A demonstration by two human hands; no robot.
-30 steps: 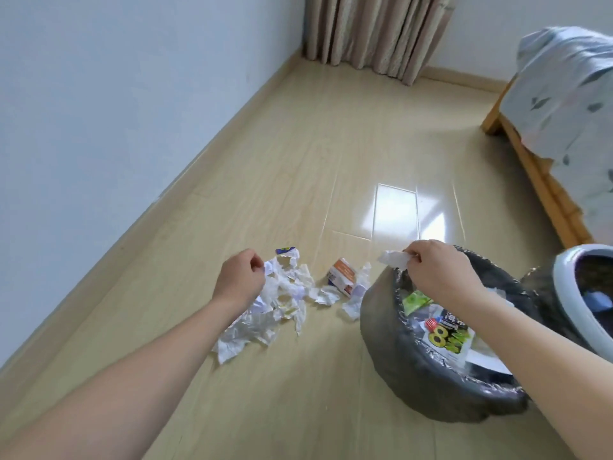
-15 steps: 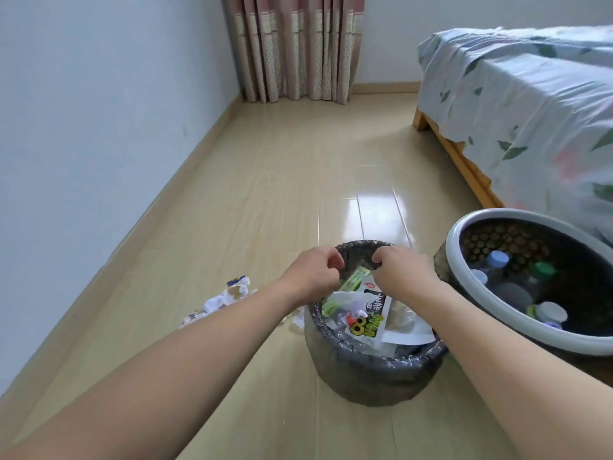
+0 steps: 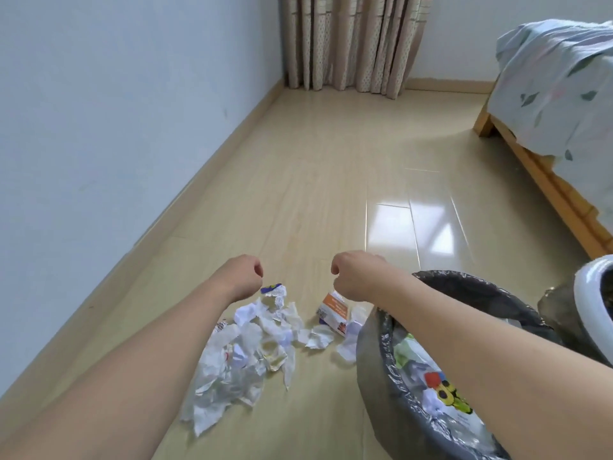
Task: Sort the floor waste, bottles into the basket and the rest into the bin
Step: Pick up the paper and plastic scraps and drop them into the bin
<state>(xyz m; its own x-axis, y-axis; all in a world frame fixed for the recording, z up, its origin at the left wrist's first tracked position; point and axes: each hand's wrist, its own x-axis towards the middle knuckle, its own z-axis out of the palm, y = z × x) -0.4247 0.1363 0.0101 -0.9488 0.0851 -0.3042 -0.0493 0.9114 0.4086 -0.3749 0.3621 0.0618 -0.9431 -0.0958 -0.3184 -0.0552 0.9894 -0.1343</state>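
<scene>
Hands moved off bin [image 3: 374, 353], left hand [image 3: 240, 280], right hand [image 3: 355, 280] curled empty above scraps [image 3: 252, 346]

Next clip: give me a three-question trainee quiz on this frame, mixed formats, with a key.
1. True or false: the left hand holds a bottle.
2. Multiple choice: the orange and white carton lies A) inside the bin; B) on the floor beside the bin; C) on the bed.
3. Fill in: the crumpled wrappers lie nearer the ___ hand.

Key: 1 false, neither it nor the right hand holds anything; 2 B; 3 left.
</scene>
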